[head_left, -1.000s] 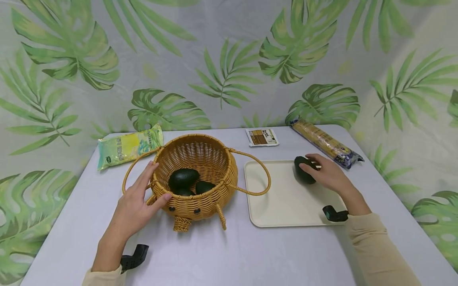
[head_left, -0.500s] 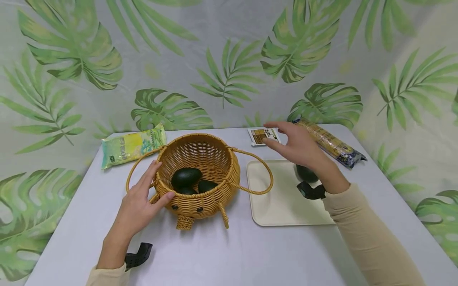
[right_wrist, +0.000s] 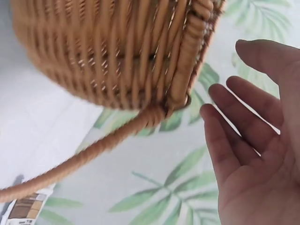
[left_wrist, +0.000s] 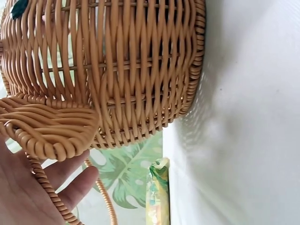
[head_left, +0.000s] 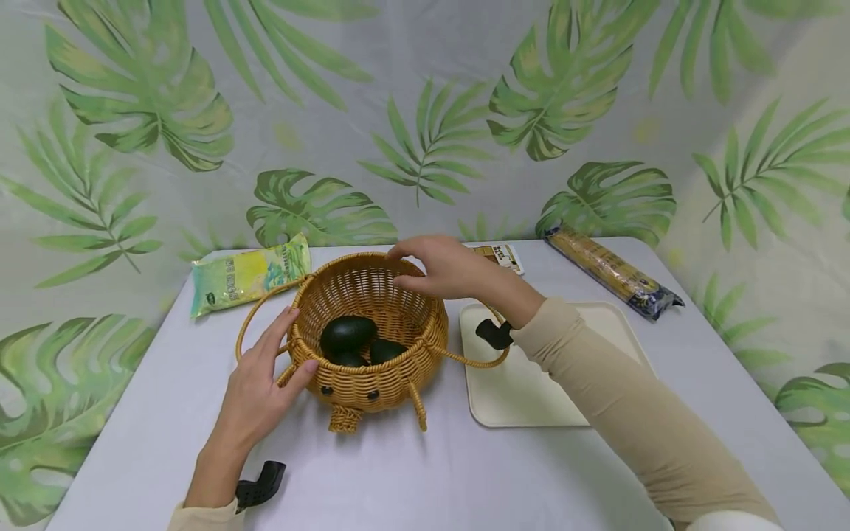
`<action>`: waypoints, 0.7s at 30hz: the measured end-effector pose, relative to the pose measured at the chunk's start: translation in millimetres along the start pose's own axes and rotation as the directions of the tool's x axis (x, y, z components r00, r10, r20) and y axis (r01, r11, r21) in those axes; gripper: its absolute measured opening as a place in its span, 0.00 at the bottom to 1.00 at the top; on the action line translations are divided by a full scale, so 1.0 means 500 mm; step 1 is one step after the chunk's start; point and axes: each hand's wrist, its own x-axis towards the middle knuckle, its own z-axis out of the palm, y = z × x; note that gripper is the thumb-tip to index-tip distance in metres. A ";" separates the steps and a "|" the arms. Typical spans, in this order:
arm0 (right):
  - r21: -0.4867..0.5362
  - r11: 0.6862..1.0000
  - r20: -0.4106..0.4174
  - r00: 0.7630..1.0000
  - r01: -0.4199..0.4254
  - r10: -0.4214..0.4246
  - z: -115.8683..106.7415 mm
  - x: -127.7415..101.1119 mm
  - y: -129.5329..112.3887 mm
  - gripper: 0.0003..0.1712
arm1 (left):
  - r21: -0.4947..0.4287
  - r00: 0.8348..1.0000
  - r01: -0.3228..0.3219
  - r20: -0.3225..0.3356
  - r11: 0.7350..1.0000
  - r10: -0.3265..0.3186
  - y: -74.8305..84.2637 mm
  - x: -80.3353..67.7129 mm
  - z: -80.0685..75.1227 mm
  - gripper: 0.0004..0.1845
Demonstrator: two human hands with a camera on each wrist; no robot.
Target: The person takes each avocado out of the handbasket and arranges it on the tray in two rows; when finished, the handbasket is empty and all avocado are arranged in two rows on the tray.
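Note:
A woven wicker basket with two loop handles stands mid-table, and dark green avocados lie inside it. My left hand rests against the basket's near left rim with its fingers straight and its thumb on the rim. In the left wrist view the left hand lies beside the basket. My right hand hovers over the far right rim, relaxed and empty. The right wrist view shows the right hand's bare palm next to the basket.
A cream tray lies right of the basket, partly hidden by my right sleeve. Along the table's back edge are a green-yellow packet, a small brown-labelled packet and a long noodle pack. A leaf-print cloth hangs behind.
My right hand let go of the avocado on the tray and swung left over the basket. Its arm now hides that avocado. The left hand stayed on the basket.

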 end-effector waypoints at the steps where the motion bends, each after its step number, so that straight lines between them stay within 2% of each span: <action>1: -0.010 1.000 0.024 1.000 0.003 -0.003 0.002 0.010 -0.005 0.25 | 0.001 1.000 -0.011 -0.012 1.000 0.011 -0.001 -0.001 0.001 0.40; 5: -0.035 0.999 0.101 0.995 0.014 -0.010 0.008 0.044 -0.023 0.26 | 0.004 0.998 -0.044 -0.053 0.999 0.044 -0.005 -0.001 0.004 0.38; 8: -0.022 0.999 0.121 0.992 0.023 -0.020 0.010 0.065 -0.035 0.25 | 0.004 0.996 -0.055 -0.066 0.998 0.055 -0.005 -0.001 0.005 0.38; 12: 0.008 0.999 0.130 0.991 0.034 -0.035 0.013 0.094 -0.053 0.25 | 0.011 0.996 -0.059 -0.068 0.998 0.059 -0.004 -0.001 0.004 0.38; 17: 0.039 0.997 0.187 0.980 0.068 -0.074 0.031 0.129 -0.069 0.26 | 0.019 0.996 -0.057 -0.066 0.998 0.058 -0.004 -0.003 0.004 0.38; 21: 0.066 0.997 0.209 0.976 0.039 -0.053 0.033 0.144 -0.078 0.26 | 0.022 0.997 -0.055 -0.059 0.998 0.057 -0.006 -0.003 0.004 0.38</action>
